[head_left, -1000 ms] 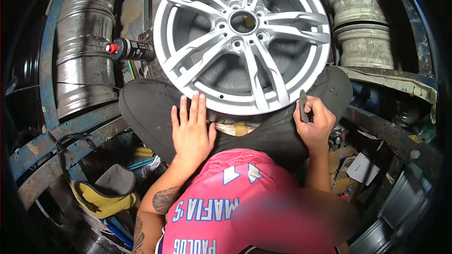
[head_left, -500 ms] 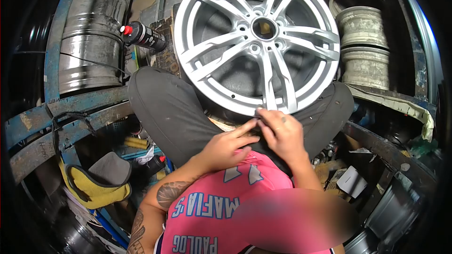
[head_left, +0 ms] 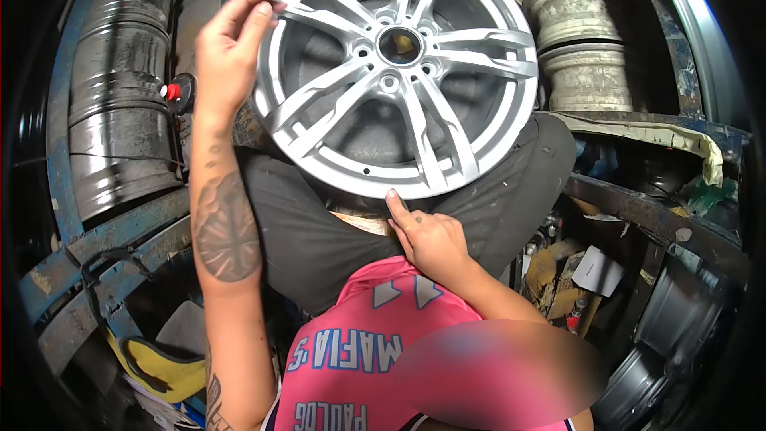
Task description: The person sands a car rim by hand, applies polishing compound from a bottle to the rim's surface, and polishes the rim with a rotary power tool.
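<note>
Left hand (head_left: 225, 60) shifted to wheel's (head_left: 479, 37) far-left edge, fingers bent; right hand (head_left: 435, 241), index extended, nears near edge; both grips unclear; light touch best.

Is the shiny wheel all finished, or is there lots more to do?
Probably partway. The wheel already looks silver across its front. The left hand is at its upper-left edge, and the right hand has a fingertip by its bottom edge. The middle hole has no cap and there's no tyre on, so those may be left.
</note>
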The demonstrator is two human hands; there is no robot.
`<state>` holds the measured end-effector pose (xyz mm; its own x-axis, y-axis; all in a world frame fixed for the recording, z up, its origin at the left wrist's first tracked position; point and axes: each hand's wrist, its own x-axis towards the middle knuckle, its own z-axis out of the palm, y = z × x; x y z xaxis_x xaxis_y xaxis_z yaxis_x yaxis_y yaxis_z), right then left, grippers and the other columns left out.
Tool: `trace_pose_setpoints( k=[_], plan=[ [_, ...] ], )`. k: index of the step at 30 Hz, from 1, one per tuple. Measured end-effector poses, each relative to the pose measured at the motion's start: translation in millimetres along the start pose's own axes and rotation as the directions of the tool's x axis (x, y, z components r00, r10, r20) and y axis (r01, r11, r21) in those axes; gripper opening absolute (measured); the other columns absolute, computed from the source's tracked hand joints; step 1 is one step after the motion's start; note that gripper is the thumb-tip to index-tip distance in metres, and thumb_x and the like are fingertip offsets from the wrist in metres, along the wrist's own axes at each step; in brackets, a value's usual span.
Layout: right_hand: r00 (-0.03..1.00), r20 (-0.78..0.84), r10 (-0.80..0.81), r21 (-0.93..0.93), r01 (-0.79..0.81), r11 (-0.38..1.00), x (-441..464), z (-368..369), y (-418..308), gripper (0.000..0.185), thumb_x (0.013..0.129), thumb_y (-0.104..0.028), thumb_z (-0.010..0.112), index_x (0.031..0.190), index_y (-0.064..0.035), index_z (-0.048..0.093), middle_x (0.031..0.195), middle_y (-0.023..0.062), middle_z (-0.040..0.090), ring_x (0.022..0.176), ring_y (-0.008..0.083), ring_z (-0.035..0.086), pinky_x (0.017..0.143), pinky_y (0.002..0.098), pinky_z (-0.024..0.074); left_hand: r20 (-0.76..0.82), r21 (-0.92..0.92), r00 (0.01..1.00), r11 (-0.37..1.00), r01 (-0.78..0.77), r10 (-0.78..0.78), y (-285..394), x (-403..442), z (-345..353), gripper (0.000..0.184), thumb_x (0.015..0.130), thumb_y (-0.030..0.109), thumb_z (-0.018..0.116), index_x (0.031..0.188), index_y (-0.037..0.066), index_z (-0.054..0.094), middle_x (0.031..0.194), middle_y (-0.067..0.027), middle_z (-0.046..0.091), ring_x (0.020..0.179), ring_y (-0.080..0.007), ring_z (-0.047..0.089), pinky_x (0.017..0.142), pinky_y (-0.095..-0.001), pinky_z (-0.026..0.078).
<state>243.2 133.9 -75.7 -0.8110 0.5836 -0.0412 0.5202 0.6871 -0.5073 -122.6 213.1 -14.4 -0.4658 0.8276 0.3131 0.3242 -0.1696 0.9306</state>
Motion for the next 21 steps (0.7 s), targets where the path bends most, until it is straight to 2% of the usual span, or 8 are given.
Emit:
trace_pose_setpoints(
  k=[1, 2, 3, 6, 8, 13, 17, 21],
  plan=[
    [0.999, -0.031, -0.01, -0.011, 0.01, 1.0, 2, 4, -3, 0.053, 0.098, -0.02, 0.073, 0.147, -0.0031, 0.062, 0.066, 0.0059, 0.062, 0.056, 0.0258, 0.063, 0.055, 0.0387, 0.0512, 0.078, 0.358, 0.992, 0.932, 0.062, -0.096, -9, -1, -4, 0.031, 0.107, 0.019, 0.065, 0.131, 0.003, 0.075, 0.103, -0.011, 0.079, 0.095, -0.013, 0.072, 0.086, -0.031, 0.056],
    [0.999, -0.008, -0.034, -0.039, 0.034, 0.999, 6, 7, -5, 0.052, 0.098, -0.019, 0.072, 0.147, -0.0024, 0.062, 0.067, 0.0051, 0.062, 0.056, 0.0247, 0.063, 0.056, 0.0379, 0.0504, 0.114, 0.672, 0.97, 0.736, 0.085, -0.217, -17, -5, -8, 0.031, 0.105, 0.022, 0.067, 0.13, 0.005, 0.076, 0.096, -0.0118, 0.079, 0.088, -0.0127, 0.072, 0.081, -0.0324, 0.056],
    [0.998, 0.022, -0.055, -0.059, 0.056, 0.997, 11, 9, -11, 0.052, 0.098, -0.017, 0.07, 0.146, -0.0017, 0.062, 0.067, 0.0044, 0.062, 0.057, 0.0236, 0.063, 0.057, 0.0371, 0.0495, 0.177, 0.603, 0.977, 0.798, -0.014, -0.117, -26, -8, -6, 0.033, 0.101, 0.027, 0.071, 0.129, 0.009, 0.077, 0.085, -0.0119, 0.076, 0.078, -0.0129, 0.07, 0.075, -0.0344, 0.055],
    [0.991, 0.098, -0.092, -0.154, 0.107, 0.982, 35, 19, -30, 0.055, 0.092, -0.012, 0.062, 0.147, -0.002, 0.062, 0.07, -0.0012, 0.063, 0.059, 0.0168, 0.064, 0.06, 0.0324, 0.0461, 0.219, 0.406, 0.947, 0.904, 0.131, -0.235, -16, -4, -1, 0.031, 0.107, 0.016, 0.067, 0.133, 0.003, 0.075, 0.109, -0.0086, 0.081, 0.102, -0.0123, 0.074, 0.091, -0.0287, 0.056],
    [0.985, 0.152, -0.086, -0.227, 0.119, 0.967, 47, 17, -39, 0.058, 0.091, -0.013, 0.06, 0.149, -0.0047, 0.061, 0.07, -0.0054, 0.063, 0.06, 0.0126, 0.065, 0.06, 0.0298, 0.0456, 0.19, 0.462, 0.947, 0.874, 0.147, -0.26, -15, -1, -8, 0.03, 0.107, 0.015, 0.066, 0.134, 0.003, 0.074, 0.111, -0.0089, 0.08, 0.106, -0.0119, 0.073, 0.094, -0.0289, 0.056],
    [0.98, 0.197, 0.04, -0.184, -0.003, 0.983, 14, -25, -9, 0.065, 0.087, -0.009, 0.061, 0.152, -0.0052, 0.058, 0.069, -0.0024, 0.063, 0.057, 0.0157, 0.062, 0.057, 0.0352, 0.0404, 0.122, 0.434, 0.946, 0.873, 0.221, -0.3, -15, -7, -27, 0.032, 0.108, 0.015, 0.066, 0.135, 0.002, 0.073, 0.116, -0.0097, 0.079, 0.112, -0.013, 0.073, 0.096, -0.0281, 0.055],
    [0.995, 0.071, -0.064, -0.246, 0.079, 0.966, 14, 4, -18, 0.062, 0.09, -0.011, 0.058, 0.15, 0.0039, 0.056, 0.065, -0.0047, 0.058, 0.055, 0.015, 0.058, 0.055, 0.0329, 0.0394, 0.191, 0.394, 0.942, 0.901, 0.183, -0.275, -14, -8, -17, 0.032, 0.108, 0.015, 0.066, 0.136, 0.0, 0.072, 0.115, -0.0087, 0.078, 0.113, -0.0134, 0.072, 0.097, -0.0275, 0.054],
    [0.99, 0.116, -0.078, -0.325, 0.112, 0.939, 41, 28, -38, 0.064, 0.09, -0.013, 0.061, 0.151, 0.0036, 0.056, 0.065, -0.0065, 0.055, 0.054, 0.0134, 0.056, 0.057, 0.0321, 0.0396, 0.294, 0.373, 0.914, 0.914, 0.159, -0.279, -4, -11, -2, 0.033, 0.108, 0.016, 0.065, 0.138, 0.001, 0.071, 0.115, -0.0073, 0.078, 0.108, -0.0114, 0.07, 0.097, -0.027, 0.053]
  ],
)
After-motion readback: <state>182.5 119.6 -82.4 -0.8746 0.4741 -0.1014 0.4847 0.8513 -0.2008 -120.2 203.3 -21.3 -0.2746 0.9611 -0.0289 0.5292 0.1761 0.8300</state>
